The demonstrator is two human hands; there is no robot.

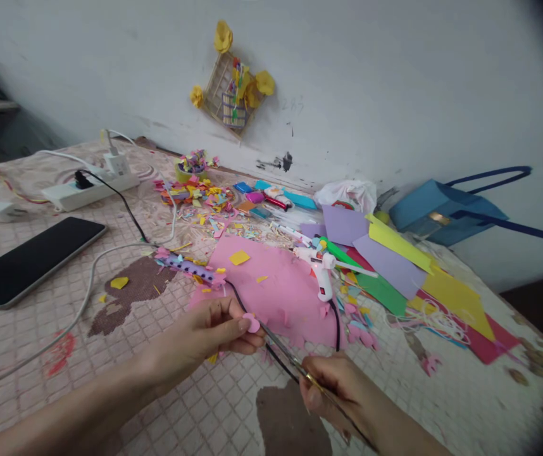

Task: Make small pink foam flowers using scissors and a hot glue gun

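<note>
My left hand (217,329) pinches a small rounded pink paper piece (251,323) between thumb and fingers. My right hand (331,386) is closed around slim silver metal tweezers (283,348), whose tips reach the edge of the pink piece. Below and beyond both hands lies a large pink sheet (271,285) with small yellow scraps on it. A white hot glue gun (321,272) rests at the sheet's right side. Left of the sheet is a purple strip with dark holes (190,267) and paper bits around it.
Coloured sheets (390,253) are fanned out at the right, near a blue bag (447,212). A phone (34,259) and a power strip (91,190) with cables sit at the left. Paper scraps (200,193) are heaped at the back, by the wall.
</note>
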